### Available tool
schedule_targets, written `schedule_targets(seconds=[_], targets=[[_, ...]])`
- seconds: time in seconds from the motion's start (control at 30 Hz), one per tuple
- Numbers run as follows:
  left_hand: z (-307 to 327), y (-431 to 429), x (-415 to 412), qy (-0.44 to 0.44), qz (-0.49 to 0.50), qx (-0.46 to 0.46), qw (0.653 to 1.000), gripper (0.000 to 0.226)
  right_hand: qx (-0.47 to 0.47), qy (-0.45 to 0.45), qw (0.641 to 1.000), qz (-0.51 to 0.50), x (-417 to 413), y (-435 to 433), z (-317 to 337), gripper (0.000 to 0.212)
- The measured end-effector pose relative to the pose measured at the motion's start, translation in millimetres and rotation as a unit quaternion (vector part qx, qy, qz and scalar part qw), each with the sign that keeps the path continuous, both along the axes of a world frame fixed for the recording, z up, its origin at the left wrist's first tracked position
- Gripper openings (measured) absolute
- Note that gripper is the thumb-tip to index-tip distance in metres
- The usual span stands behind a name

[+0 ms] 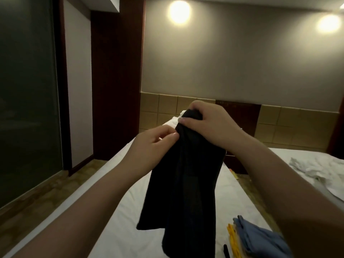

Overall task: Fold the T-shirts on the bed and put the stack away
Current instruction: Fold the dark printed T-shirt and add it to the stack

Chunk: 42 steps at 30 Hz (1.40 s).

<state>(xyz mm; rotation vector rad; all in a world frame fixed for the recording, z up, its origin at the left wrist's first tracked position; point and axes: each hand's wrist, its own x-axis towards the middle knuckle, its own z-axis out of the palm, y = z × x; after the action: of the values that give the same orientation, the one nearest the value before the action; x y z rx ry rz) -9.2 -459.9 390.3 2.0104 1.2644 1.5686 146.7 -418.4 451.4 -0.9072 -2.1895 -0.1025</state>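
Note:
A black T-shirt hangs bunched in the air above the white bed. My right hand grips its top, fingers curled over the fabric. My left hand pinches the shirt's left edge just below, thumb and fingertips together. The shirt's lower end drapes down to the sheet. At the lower right lies a stack of folded shirts, blue on top with yellow beneath, partly hidden by my right forearm.
A second bed at the right carries a crumpled white cloth. A dark wooden nightstand stands between the beds. A dark glass panel and a wood-framed door fill the left; floor runs beside the bed.

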Motion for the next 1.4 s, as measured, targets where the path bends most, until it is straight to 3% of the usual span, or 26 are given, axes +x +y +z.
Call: schedule_targets(seconds=[0.17,0.3,0.43,0.57,0.77,0.9,1.03,1.13,1.23,1.4], targets=[[1,-2,8,-0.036,-0.033,-0.014,0.999,0.041,0.008,-0.043,0.999,-0.002,0,-4,16,0.018],[-3,0,12,0.015,0.002,-0.007,1.0,0.02,0.009,-0.03,0.999,0.002,4,-4,17,0.019],[-13,-2,8,0.027,0.003,-0.021,0.999,0.05,-0.005,-0.015,1.0,0.005,11,-2,16,0.019],[-30,0,1,0.007,-0.024,-0.056,0.998,0.058,-0.024,0.002,1.0,0.006,17,2,14,0.02],[-50,4,-9,-0.073,-0.033,-0.088,0.993,0.043,-0.047,0.013,0.999,0.018,23,4,5,0.016],[-30,8,-25,-0.091,0.041,-0.033,0.994,0.009,-0.056,-0.005,0.998,-0.017,34,10,-3,0.021],[-1,7,-30,0.013,0.086,0.028,0.996,0.013,-0.15,-0.013,0.988,0.023,37,9,-1,0.016],[6,9,-30,0.062,0.087,0.03,0.994,0.008,-0.284,-0.026,0.956,0.074,46,4,4,0.039],[6,7,-35,0.047,0.042,-0.018,0.998,0.004,-0.367,-0.05,0.926,0.069,58,11,-8,0.046],[-8,2,-45,0.021,-0.035,-0.087,0.995,0.017,-0.442,0.011,0.895,0.06,73,20,-46,0.066]])
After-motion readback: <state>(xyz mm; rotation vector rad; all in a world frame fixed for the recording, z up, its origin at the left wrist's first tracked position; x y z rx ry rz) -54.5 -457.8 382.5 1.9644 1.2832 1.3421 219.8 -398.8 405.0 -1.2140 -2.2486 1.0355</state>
